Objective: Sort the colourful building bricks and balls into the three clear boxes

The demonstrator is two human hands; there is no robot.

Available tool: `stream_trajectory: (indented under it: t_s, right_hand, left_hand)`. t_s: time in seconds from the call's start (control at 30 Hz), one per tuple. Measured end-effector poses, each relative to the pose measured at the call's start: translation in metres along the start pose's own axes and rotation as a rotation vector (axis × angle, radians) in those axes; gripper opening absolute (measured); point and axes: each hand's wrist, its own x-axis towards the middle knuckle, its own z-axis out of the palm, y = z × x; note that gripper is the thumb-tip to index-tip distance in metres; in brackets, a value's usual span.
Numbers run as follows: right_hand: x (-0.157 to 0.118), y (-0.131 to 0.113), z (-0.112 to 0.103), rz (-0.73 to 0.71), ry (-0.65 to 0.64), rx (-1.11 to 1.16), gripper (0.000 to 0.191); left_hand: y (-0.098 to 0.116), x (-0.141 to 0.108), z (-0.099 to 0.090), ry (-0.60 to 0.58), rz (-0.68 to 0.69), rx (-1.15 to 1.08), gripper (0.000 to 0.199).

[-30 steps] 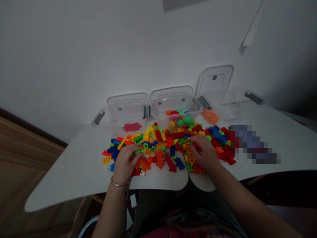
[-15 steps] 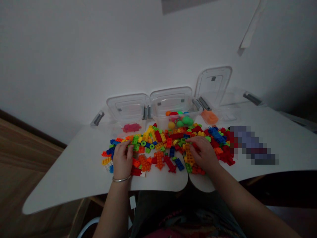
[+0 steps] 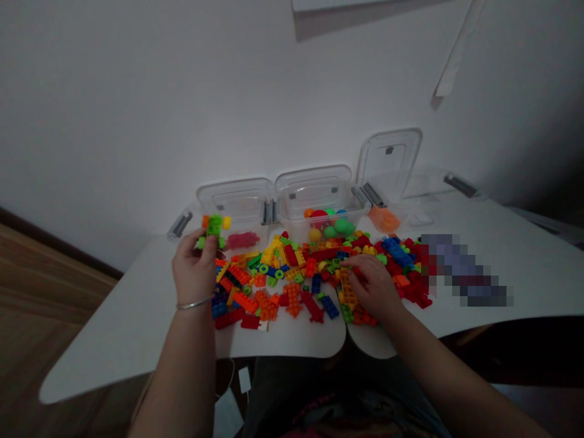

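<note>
Green toy brick (image 3: 213, 226) — in left hand (image 3: 194, 271) grip, jutting above fingertips.

Dim, soft light, bowed edges, and one pixelated patch (image 3: 465, 271) at right.

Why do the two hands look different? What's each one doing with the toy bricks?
The left hand is lifted up and holds a green toy brick, but the right hand is down low, resting on orange bricks. The left hand has a silver bangle at its wrist; the right hand shows none. Both hands are bare and over the same pile of plastic bricks.
</note>
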Motion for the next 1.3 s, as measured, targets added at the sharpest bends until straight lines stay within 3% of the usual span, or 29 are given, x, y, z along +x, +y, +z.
stream_trajectory:
  t_s: [0.07, 0.17, 0.27, 0.37, 0.5, 0.7, 0.87, 0.93, 1.07, 1.13, 1.23, 1.3]
  right_hand:
    - [0.0, 0.0, 0.0, 0.004, -0.008, 0.006, 0.02]
    - [0.0, 0.0, 0.001, 0.004, -0.013, 0.007, 0.019]
    - [0.0, 0.001, 0.001, -0.008, -0.002, 0.008, 0.018]
    - [0.0, 0.001, 0.002, -0.013, -0.002, 0.005, 0.017]
    - [-0.002, 0.001, 0.002, -0.006, -0.009, 0.012, 0.018]
    - [-0.001, 0.0, 0.002, 0.028, -0.032, 0.026, 0.018]
    - [-0.001, 0.0, 0.002, 0.019, -0.021, 0.022, 0.019]
    - [-0.001, 0.0, 0.002, 0.017, -0.019, 0.023, 0.02]
    - [0.0, -0.001, 0.001, 0.002, -0.023, 0.024, 0.018]
    - [0.001, -0.001, 0.001, -0.005, -0.018, 0.022, 0.019]
    - [0.001, 0.0, 0.001, -0.001, -0.005, 0.023, 0.02]
    - [0.001, 0.0, 0.001, -0.001, -0.005, 0.027, 0.021]
  left_hand:
    - [0.012, 0.03, 0.003, -0.006, 0.007, -0.072, 0.035]
    - [0.02, 0.071, 0.011, -0.186, -0.054, -0.005, 0.032]
    - [0.014, 0.097, 0.021, -0.33, -0.117, 0.181, 0.032]
    - [0.004, 0.11, 0.029, -0.495, -0.203, 0.416, 0.033]
    - [-0.003, 0.115, 0.036, -0.636, -0.118, 0.703, 0.027]
    - [-0.015, 0.119, 0.041, -0.771, -0.123, 0.638, 0.028]
    - [-0.013, 0.115, 0.043, -0.731, -0.259, 0.597, 0.025]
    - [-0.009, 0.109, 0.043, -0.658, -0.225, 0.577, 0.023]
    - [-0.003, 0.087, 0.034, -0.323, 0.038, 0.456, 0.032]
    - [-0.002, 0.071, 0.028, -0.226, 0.147, 0.428, 0.034]
    - [0.001, 0.04, 0.018, -0.235, 0.339, 0.421, 0.033]
    - [0.003, 0.017, 0.013, -0.344, 0.5, 0.415, 0.03]
